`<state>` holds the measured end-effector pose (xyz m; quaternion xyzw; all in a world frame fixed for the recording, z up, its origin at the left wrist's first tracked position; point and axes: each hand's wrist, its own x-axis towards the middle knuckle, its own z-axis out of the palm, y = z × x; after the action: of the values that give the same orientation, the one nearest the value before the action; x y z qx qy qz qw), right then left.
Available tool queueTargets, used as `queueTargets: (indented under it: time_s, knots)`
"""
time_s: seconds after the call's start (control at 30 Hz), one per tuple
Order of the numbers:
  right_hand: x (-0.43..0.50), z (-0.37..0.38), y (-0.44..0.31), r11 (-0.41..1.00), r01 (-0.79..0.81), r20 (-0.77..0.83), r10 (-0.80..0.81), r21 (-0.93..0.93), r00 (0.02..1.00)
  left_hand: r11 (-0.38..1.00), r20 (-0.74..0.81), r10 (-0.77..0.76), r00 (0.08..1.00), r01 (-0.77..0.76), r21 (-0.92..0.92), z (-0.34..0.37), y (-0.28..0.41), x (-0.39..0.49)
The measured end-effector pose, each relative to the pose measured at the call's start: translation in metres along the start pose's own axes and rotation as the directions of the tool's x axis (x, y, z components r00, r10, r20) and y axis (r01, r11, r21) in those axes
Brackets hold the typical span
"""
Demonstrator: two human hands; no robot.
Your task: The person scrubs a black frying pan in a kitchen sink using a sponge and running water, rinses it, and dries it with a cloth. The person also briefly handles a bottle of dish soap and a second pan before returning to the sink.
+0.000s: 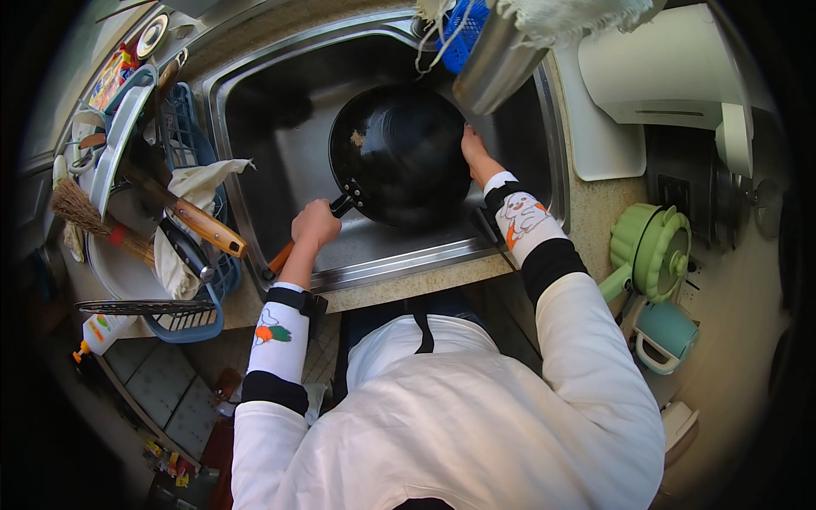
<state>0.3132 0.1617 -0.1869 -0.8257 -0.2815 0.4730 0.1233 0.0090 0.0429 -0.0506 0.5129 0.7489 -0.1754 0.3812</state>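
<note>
A black wok [408,159] lies in or just above the stainless steel sink [255,143] in front of me. It shows a rounded dark surface with a small light brown patch; I cannot tell whether that is its inside or its underside. My left hand [317,223] is closed around the wok's handle, whose wooden end sticks out below the fist. My right hand [477,152] grips the wok's right rim, its fingers partly hidden behind the edge. Over the sink's upper right hangs a metal cylinder [500,64], close to the wok but left of the right forearm's line.
Left of the sink, a blue plastic rack [182,121] holds utensils, a whisk brush [95,217] and a white cloth [204,182]. A blue basket [464,32] is at the sink's top. On the right are a white tray [605,150] and a green pot [650,252].
</note>
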Motion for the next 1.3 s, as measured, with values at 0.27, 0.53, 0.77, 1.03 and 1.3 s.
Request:
queueTargets:
  time_s: [0.27,0.53,0.77,1.03,1.3]
  knots:
    - [-0.180,0.045,0.009,0.979,0.202,-0.086,-0.204,-0.029,0.975,0.998,0.088,-0.010,0.996,0.016,-0.065,0.002,-0.007,0.011]
    - [-0.183,0.053,-0.008,0.521,0.741,0.010,-0.815,-0.423,0.579,0.989,0.169,0.016,0.985,0.009,-0.149,0.004,-0.015,0.021]
    - [-0.070,0.004,-0.020,0.946,0.264,-0.222,-0.304,-0.190,0.926,0.991,0.149,0.020,0.989,0.000,-0.133,0.007,-0.014,0.021]
    - [-0.139,0.040,-0.016,0.932,-0.268,-0.232,0.324,0.245,0.917,0.995,0.184,-0.021,0.983,0.038,-0.089,0.003,-0.008,0.020]
    - [-0.081,0.008,0.007,0.823,-0.452,-0.001,0.482,0.344,0.876,0.999,0.126,0.011,0.992,-0.005,-0.041,0.006,-0.011,0.020]
